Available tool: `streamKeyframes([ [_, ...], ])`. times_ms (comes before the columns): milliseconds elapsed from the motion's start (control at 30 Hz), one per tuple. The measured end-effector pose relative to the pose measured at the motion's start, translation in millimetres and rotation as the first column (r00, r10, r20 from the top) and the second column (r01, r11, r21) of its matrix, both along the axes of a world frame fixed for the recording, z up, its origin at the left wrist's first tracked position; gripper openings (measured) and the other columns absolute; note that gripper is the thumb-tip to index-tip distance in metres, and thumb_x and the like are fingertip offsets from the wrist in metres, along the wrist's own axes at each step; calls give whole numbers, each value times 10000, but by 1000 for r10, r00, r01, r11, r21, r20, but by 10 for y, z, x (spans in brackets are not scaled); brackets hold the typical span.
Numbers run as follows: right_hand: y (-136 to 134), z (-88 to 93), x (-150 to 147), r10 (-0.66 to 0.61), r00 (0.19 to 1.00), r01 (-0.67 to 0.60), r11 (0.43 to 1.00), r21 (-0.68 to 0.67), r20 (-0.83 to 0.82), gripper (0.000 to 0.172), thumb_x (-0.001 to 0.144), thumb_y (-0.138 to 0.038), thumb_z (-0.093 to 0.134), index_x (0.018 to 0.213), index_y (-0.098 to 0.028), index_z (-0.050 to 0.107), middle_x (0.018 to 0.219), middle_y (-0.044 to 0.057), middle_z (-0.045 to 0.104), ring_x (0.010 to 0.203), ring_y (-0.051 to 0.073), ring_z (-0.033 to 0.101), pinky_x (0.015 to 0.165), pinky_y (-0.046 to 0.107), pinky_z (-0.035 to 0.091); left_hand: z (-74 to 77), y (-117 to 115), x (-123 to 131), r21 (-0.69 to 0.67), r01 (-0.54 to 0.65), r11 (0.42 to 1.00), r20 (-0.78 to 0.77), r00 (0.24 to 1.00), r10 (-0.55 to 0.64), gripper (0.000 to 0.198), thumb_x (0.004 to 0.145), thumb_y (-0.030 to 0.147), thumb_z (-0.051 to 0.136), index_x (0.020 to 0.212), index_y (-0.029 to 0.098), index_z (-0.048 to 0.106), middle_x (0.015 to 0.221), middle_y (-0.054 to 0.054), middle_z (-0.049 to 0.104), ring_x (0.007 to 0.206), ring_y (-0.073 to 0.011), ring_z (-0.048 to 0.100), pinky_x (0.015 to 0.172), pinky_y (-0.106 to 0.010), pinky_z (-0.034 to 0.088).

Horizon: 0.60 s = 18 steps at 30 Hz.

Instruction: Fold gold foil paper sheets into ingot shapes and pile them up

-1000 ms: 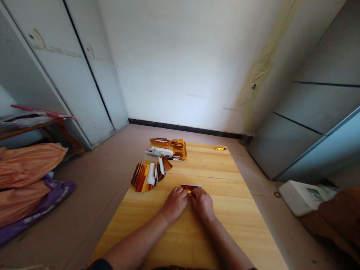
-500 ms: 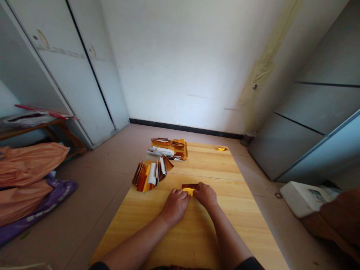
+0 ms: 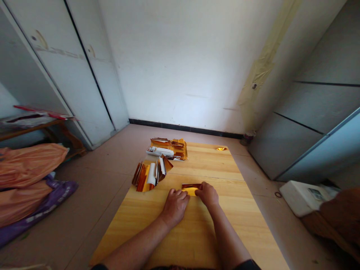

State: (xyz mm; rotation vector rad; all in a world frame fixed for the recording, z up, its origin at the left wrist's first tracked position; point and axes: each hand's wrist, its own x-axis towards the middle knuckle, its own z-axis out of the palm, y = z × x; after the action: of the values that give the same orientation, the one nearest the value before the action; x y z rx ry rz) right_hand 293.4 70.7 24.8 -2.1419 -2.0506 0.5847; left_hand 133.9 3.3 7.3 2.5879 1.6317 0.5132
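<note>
Low over the wooden table (image 3: 225,221), a small sheet of shiny gold foil paper (image 3: 192,191) lies between my two hands, its far edge curled up and darker. My left hand (image 3: 176,204) is closed on the sheet's left near corner, knuckles up. At the right end, my right hand (image 3: 207,194) pinches the foil between thumb and fingers. Ahead to the left sits a loose stack of gold and white folded paper (image 3: 152,173). Behind it, at the table's far edge, is a second stack of folded gold foil paper (image 3: 168,149).
A small folded gold piece (image 3: 221,149) lies at the table's far right corner. Orange and purple bags (image 3: 30,187) are heaped on the left. To the right stand a white box (image 3: 299,198) and a grey cabinet (image 3: 309,123). A white wall (image 3: 180,67) rises beyond.
My right hand has shifted slightly right along the foil, so more of the gold surface shows between my hands. My left hand has stayed nearly still.
</note>
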Motion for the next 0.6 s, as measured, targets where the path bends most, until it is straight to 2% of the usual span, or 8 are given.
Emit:
streamKeyframes([
  [133,21,-37,150,-30,999,31,999,28,-36,41,729,-207,547,740,-208,586,804,40,693,750,162,622,562,218,325,-26,2,6,10,-8,1000,-7,1000,8,209,864,124,467,994,218,602,976,-66,632,921,-204,539,781,-373,329],
  [300,-62,31,198,-43,997,47,997,56,-69,90,783,-195,492,752,-211,575,776,29,685,732,149,617,567,214,320,-25,1,22,21,-8,1000,-9,1000,8,192,866,128,474,979,215,602,961,-60,631,921,-211,537,781,-381,323],
  [400,-147,67,108,-38,997,43,997,70,-67,63,781,-276,532,795,-225,566,759,14,678,719,156,621,557,217,317,-30,0,29,29,-9,1000,-10,1000,10,197,865,123,470,979,213,603,961,-58,633,917,-213,539,776,-382,324],
  [500,-205,95,-4,-25,1000,25,999,44,-5,178,757,-389,580,814,-222,560,789,36,681,741,184,632,556,232,326,-40,2,34,34,-15,999,-7,1000,16,205,865,118,468,982,214,606,959,-59,635,921,-213,540,784,-383,323],
  [600,-216,110,-61,-17,999,15,999,33,52,244,747,-417,595,872,-212,555,838,62,683,774,204,642,575,246,347,-39,4,38,34,-26,999,-5,1000,26,196,875,131,462,972,211,611,944,-60,638,917,-211,538,787,-381,320],
])
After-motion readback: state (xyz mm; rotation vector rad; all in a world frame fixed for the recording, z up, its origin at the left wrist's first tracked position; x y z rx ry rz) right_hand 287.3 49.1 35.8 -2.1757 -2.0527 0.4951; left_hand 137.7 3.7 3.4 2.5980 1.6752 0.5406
